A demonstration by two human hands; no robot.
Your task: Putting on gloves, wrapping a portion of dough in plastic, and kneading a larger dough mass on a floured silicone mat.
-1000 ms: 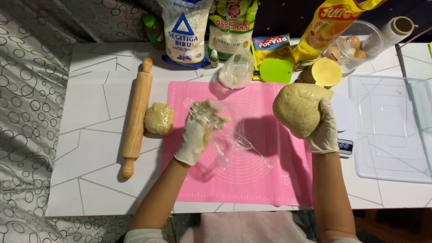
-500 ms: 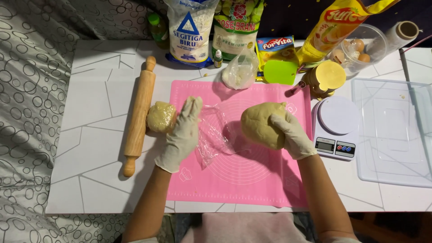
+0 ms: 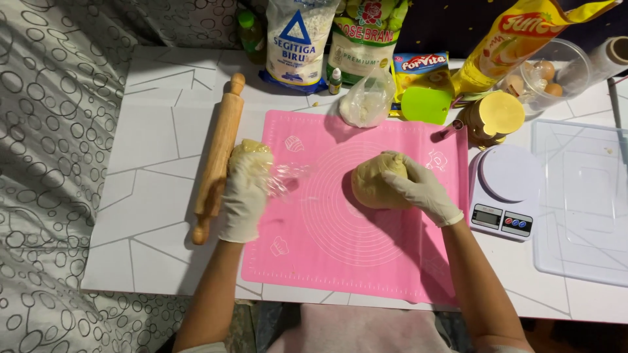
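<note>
White table (image 3: 150, 196) under pink mat (image 3: 366, 261). Right hand (image 3: 418, 189) cupped on big dough ball (image 3: 373, 186); left hand (image 3: 245, 196), at nine o'clock, pressing small dough lump (image 3: 252, 151). Risk: plastic wrap (image 3: 284, 180) sticking, rolling pin (image 3: 219, 153) nudged away.

Large dough ball (image 3: 374, 184): we see a pale yellow, smooth, rounded lump resting near the middle of the pink mat.
Small dough piece (image 3: 248, 151): pale yellow, at the mat's left edge, just beside crumpled clear plastic wrap (image 3: 285, 178).

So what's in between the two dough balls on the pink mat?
In the head view, crumpled clear plastic wrap lies between the small dough ball under the left hand and the big dough ball under the right hand; the rest is bare pink mat.
</note>
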